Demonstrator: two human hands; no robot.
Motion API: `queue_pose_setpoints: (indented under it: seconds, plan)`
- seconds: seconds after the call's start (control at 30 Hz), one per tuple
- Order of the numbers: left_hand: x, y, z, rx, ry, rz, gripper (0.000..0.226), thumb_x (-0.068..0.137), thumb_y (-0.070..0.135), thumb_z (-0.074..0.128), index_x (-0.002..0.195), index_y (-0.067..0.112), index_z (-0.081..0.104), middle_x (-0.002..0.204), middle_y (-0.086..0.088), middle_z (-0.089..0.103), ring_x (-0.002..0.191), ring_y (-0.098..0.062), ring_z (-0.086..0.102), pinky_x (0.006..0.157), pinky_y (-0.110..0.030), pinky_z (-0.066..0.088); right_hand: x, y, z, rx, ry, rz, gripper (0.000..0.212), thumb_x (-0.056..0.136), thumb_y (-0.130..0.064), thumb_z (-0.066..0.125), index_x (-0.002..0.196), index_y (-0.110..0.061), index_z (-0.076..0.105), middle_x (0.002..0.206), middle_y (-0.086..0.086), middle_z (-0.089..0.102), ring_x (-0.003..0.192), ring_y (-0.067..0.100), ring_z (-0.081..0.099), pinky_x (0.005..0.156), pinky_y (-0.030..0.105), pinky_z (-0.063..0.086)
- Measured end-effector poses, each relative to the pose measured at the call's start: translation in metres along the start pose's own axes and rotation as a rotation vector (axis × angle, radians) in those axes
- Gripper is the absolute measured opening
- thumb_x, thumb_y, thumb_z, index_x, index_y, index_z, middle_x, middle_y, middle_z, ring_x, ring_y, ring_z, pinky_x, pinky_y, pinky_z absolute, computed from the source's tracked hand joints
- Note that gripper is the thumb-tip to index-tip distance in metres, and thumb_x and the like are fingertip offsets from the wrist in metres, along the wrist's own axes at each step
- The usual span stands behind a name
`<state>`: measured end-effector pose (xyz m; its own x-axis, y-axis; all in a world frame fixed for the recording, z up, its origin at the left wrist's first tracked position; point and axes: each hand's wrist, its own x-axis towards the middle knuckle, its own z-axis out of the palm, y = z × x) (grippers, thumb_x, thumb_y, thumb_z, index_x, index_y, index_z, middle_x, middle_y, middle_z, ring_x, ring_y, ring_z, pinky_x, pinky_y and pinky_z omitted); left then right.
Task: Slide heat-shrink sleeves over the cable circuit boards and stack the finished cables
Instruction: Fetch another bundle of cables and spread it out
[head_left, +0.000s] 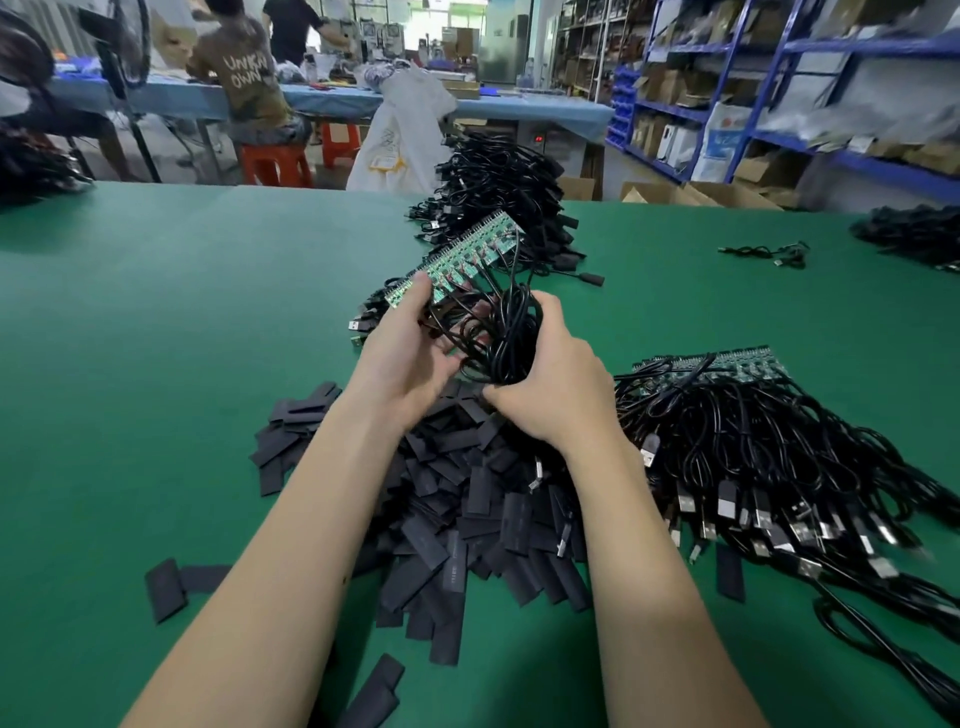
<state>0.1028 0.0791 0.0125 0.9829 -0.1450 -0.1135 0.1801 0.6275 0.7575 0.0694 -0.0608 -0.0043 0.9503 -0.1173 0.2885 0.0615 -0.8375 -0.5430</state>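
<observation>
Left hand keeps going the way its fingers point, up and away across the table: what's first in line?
Likely the panel of circuit boards the left hand already grips; beyond it, the far pile of black cables. Depth is unclear from one view.

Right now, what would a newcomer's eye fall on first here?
Probably the strip of green circuit boards held up mid-table, left hand pinching its near end, right hand gripping its black cables. Below the wrists sprawls a heap of black sleeves; another cable bundle lies right.
</observation>
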Motion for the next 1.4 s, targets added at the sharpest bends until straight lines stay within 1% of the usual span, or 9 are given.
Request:
queue_pose_setpoints:
  seconds: [0.2, 0.33, 0.47, 0.7, 0.83, 0.93, 1.13, 1.3, 1.4]
  plan:
    - [0.002, 0.019, -0.009, 0.234, 0.062, 0.16, 0.042, 0.104, 0.032, 0.055, 0.135, 0.004, 0.047, 0.115, -0.013, 0.071, 0.085, -0.02, 0.071, 0.086, -0.042, 0.054, -0.003, -0.03, -0.018, -0.079, 0.047, -0.016, 0.087, 0.073, -0.041, 0.076, 0.144, -0.029, 0.027, 0.073, -0.014, 0.05, 0.067, 0.024, 0.051, 0.063, 0.034, 0.034]
    - [0.001, 0.039, -0.025, 0.272, 0.096, 0.221, 0.024, 0.102, 0.018, 0.058, 0.12, 0.004, 0.049, 0.092, -0.007, 0.07, 0.071, -0.017, 0.072, 0.063, -0.034, 0.058, -0.01, -0.059, -0.024, -0.027, -0.162, 0.035, 0.097, 0.075, -0.048, 0.073, 0.15, -0.015, 0.022, 0.099, 0.0, 0.06, 0.081, 0.025, 0.056, 0.069, 0.036, 0.042]
    - [-0.001, 0.051, -0.047, 0.407, 0.184, 0.195, 0.006, 0.099, 0.007, 0.055, 0.095, 0.004, 0.053, 0.058, -0.002, 0.063, 0.047, -0.011, 0.062, 0.045, -0.023, 0.05, -0.017, -0.083, -0.011, 0.199, -0.504, 0.134, 0.123, 0.079, -0.05, 0.071, 0.159, -0.014, -0.016, 0.144, 0.011, 0.05, 0.119, 0.031, 0.056, 0.09, 0.038, 0.048]
    - [-0.003, 0.043, -0.082, 0.828, 0.248, 0.025, 0.01, 0.095, 0.008, 0.064, 0.104, 0.012, 0.063, 0.073, -0.007, 0.06, 0.048, -0.013, 0.055, 0.045, -0.02, 0.046, -0.032, -0.094, 0.017, 0.139, -0.799, 0.148, 0.132, 0.08, -0.055, 0.073, 0.154, -0.009, -0.027, 0.151, 0.017, 0.047, 0.122, 0.032, 0.061, 0.1, 0.045, 0.053]
    - [-0.001, 0.04, -0.083, 0.968, 0.229, -0.01, 0.012, 0.092, 0.007, 0.067, 0.096, 0.017, 0.062, 0.069, -0.007, 0.058, 0.045, -0.013, 0.051, 0.039, -0.019, 0.042, -0.035, -0.093, 0.02, 0.235, -0.95, 0.206, 0.124, 0.079, -0.053, 0.08, 0.159, -0.011, -0.005, 0.11, 0.009, 0.076, 0.083, 0.026, 0.078, 0.085, 0.043, 0.063]
    - [0.003, 0.039, -0.084, 1.064, 0.261, 0.046, 0.006, 0.093, 0.021, 0.069, 0.091, 0.017, 0.064, 0.073, -0.002, 0.057, 0.056, -0.013, 0.049, 0.041, -0.018, 0.041, -0.032, -0.089, 0.007, 0.237, -0.994, 0.121, 0.085, 0.077, -0.059, 0.08, 0.138, -0.007, 0.051, 0.102, 0.009, 0.078, 0.083, 0.028, 0.078, 0.09, 0.042, 0.06]
    - [0.012, 0.034, -0.086, 1.241, 0.308, 0.169, 0.035, 0.1, 0.05, 0.053, 0.092, 0.018, 0.064, 0.076, -0.002, 0.056, 0.063, -0.017, 0.048, 0.06, -0.026, 0.036, -0.015, -0.052, -0.035, 0.453, -0.95, 0.149, 0.051, 0.09, -0.049, 0.072, 0.125, -0.013, 0.061, 0.094, 0.013, 0.076, 0.081, 0.027, 0.078, 0.077, 0.029, 0.063]
    - [0.013, 0.031, -0.087, 1.121, 0.284, 0.182, 0.038, 0.102, 0.042, 0.05, 0.095, 0.009, 0.067, 0.081, -0.007, 0.047, 0.072, -0.018, 0.044, 0.071, -0.031, 0.037, 0.0, -0.011, -0.014, 0.524, -0.255, 0.232, 0.02, 0.095, -0.036, 0.066, 0.1, -0.018, 0.073, 0.079, 0.001, 0.078, 0.063, 0.009, 0.069, 0.058, 0.024, 0.054]
    - [0.013, 0.03, -0.085, 1.049, 0.266, 0.156, 0.037, 0.101, 0.041, 0.054, 0.099, 0.007, 0.068, 0.082, -0.007, 0.044, 0.072, -0.019, 0.041, 0.068, -0.032, 0.037, 0.003, -0.005, 0.01, 0.628, -0.172, 0.287, 0.018, 0.092, -0.039, 0.07, 0.097, -0.021, 0.074, 0.072, -0.004, 0.076, 0.059, 0.011, 0.064, 0.056, 0.025, 0.051]
